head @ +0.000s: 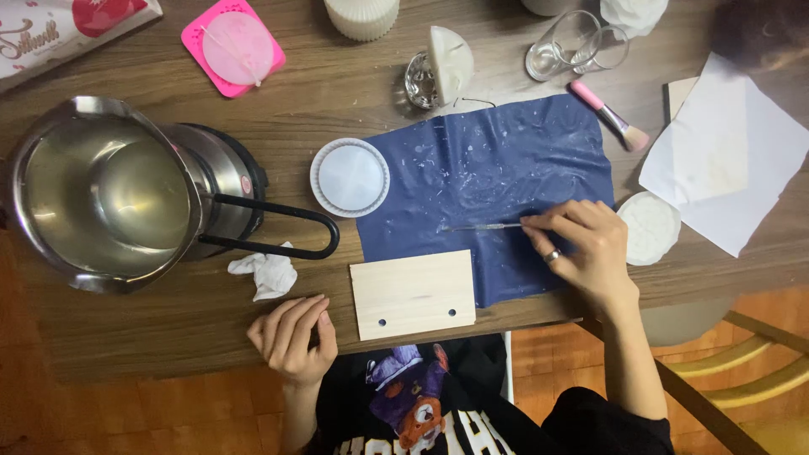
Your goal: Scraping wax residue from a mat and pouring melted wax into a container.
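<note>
The right hand [586, 248] rests on a dark blue sheet [489, 190] that lies on the brown wooden desk [337, 93]. Its fingers [548, 221] are closed in a pinch around the end of a thin metal stick [482, 226], which lies flat on the sheet and points away from the fingertips toward the left. The sheet has many white spots and scratches. A ring sits on one finger of this hand.

The left hand [291, 337] rests at the near edge of the desk with its fingers loosely curled, and it holds nothing. Just beyond these fingers lies a crumpled white tissue [268, 275]. Between the two hands lies a pale wooden board [413, 293] with two small holes, partly over the sheet's near edge.

Beyond the tissue stands a large steel pot [105, 198] with clear liquid and a black loop handle. A round white mould [350, 177] touches the sheet's left edge. Just to the right of the right hand's fingers is a round white disc [650, 226], and white paper [725, 160] lies further right. Below the desk an orange wooden floor [152, 413] shows.
</note>
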